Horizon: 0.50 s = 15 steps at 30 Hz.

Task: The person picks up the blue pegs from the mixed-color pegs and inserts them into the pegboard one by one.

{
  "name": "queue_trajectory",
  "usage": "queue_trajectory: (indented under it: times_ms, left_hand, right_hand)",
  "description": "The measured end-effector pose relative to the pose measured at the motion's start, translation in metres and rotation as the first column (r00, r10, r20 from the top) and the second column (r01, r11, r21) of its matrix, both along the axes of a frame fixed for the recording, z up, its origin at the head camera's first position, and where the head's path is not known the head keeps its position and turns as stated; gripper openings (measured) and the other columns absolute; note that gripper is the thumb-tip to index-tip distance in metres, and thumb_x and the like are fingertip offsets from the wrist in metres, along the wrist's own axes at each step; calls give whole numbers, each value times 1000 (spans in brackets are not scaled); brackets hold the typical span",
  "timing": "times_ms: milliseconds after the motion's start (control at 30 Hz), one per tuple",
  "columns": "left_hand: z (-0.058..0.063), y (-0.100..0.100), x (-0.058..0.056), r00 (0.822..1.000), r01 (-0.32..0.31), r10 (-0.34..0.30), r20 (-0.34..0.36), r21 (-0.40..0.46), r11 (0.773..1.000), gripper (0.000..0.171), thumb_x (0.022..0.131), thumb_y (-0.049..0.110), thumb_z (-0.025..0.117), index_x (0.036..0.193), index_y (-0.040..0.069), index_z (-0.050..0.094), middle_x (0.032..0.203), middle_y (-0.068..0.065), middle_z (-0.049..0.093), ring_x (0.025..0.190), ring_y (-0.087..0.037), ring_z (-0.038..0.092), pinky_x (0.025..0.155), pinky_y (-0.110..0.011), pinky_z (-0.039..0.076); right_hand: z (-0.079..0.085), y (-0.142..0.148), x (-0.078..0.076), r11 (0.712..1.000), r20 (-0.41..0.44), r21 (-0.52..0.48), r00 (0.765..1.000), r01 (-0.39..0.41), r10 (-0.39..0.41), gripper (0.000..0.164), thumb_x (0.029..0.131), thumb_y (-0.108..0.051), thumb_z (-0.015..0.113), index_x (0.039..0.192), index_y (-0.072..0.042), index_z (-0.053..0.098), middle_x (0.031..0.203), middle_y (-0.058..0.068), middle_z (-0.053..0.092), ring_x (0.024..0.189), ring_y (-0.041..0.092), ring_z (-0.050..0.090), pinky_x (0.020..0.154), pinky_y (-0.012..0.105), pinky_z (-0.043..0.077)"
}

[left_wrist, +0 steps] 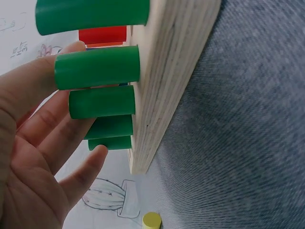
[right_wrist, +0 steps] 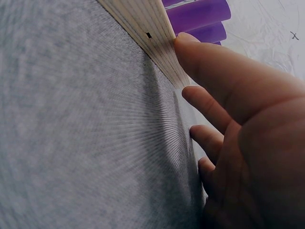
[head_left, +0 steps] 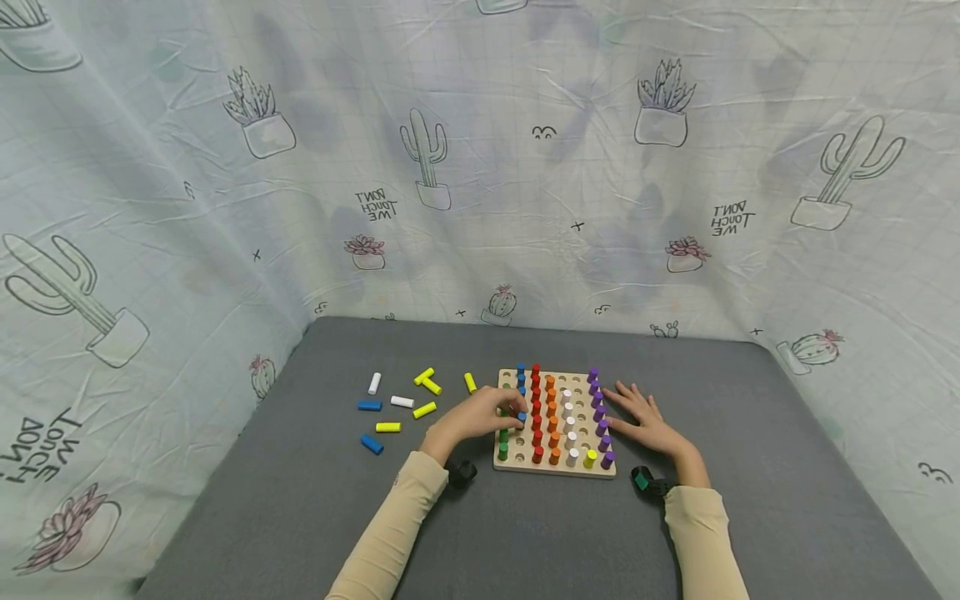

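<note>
A wooden pegboard [head_left: 536, 469] lies on the table with columns of coloured pegs. My left hand [head_left: 480, 414] reaches over its left side and pinches a blue peg [head_left: 521, 418] in the blue column. In the left wrist view, upright green pegs [left_wrist: 97, 69] partly hide the fingers of that hand. My right hand [head_left: 654, 427] lies beside the board's right edge with fingers spread, its thumb [right_wrist: 200, 55] at the edge by the purple pegs [head_left: 602, 427]. Red pegs [head_left: 537, 422], orange pegs [head_left: 552, 424], white pegs [head_left: 571, 439] and one yellow peg [head_left: 590, 458] fill other columns.
Left of the board lie loose pegs: several yellow pegs [head_left: 387, 427], two white pegs [head_left: 402, 402] and two blue pegs [head_left: 371, 443]. Grey cloth covers the table [head_left: 570, 542]. A printed curtain [head_left: 480, 167] hangs behind and at the sides.
</note>
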<state>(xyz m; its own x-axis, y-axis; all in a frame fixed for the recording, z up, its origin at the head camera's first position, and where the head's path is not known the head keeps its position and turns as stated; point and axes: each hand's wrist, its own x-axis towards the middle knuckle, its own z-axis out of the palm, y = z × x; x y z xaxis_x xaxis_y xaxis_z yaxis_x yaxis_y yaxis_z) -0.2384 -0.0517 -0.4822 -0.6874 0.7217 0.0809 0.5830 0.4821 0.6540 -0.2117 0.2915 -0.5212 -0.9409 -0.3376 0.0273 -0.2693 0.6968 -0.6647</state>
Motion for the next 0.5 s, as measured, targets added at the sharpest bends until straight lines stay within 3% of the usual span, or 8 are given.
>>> queue_trajectory:
  times_ms: [500]
  left_hand:
    - [-1,0,0,1000,-7,7,20,19,1000,17,87,23,66,101,14,63,93,8,64,82,-1,60,69,-18,50]
  right_hand:
    - [0,0,-1,1000,-7,5,1000,4,-4,62,92,-36,55,144,-9,34,152,25,11,138,45,-6,107,62,-11]
